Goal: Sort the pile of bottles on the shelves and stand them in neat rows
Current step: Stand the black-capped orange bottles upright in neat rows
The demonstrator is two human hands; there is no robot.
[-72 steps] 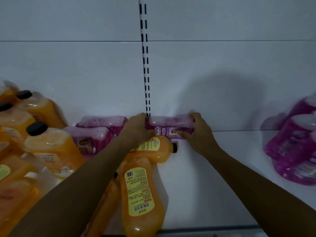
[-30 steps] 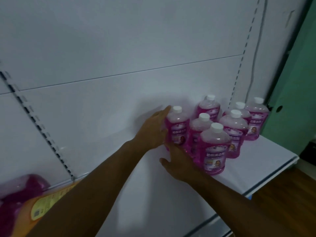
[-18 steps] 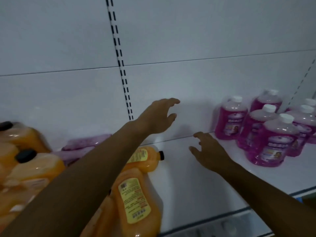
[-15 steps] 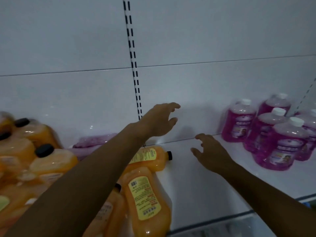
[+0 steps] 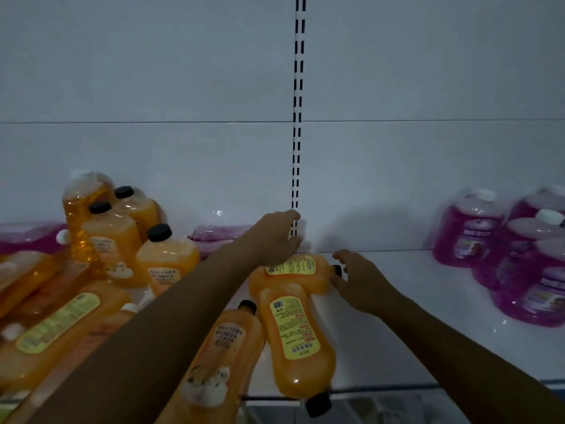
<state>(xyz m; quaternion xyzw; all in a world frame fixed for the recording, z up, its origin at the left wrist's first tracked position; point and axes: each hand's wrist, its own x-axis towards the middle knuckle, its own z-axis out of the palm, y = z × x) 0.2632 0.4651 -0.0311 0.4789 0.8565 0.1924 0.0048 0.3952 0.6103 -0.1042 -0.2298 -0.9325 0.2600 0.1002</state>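
Head view shows both hands reaching toward the back of the shelf (image 5: 397, 347). The left hand (image 5: 272, 237) hangs over the rear of an orange bottle (image 5: 293, 275) that lies on its side across the shelf; its fingers are loosely curved and hold nothing visible. The right hand (image 5: 360, 278) sits at that bottle's black cap, fingers curled toward it; whether they touch the cap cannot be told.

A pink bottle (image 5: 220, 232) lies flat against the back wall, just behind the left forearm. Standing pink bottles (image 5: 470, 231) form a group at the right, well apart from the hands.

Probable faults from this position:
- The second orange bottle (image 5: 295, 338) lies near the front edge with its cap overhanging. Any sideways push from a forearm is likely to roll it off.
- Lifting the crosswise bottle by the cap alone risks a slip, as the body looks heavy with liquid.
- The orange pile (image 5: 116, 249) at the left leans unevenly; a nudge may topple it.
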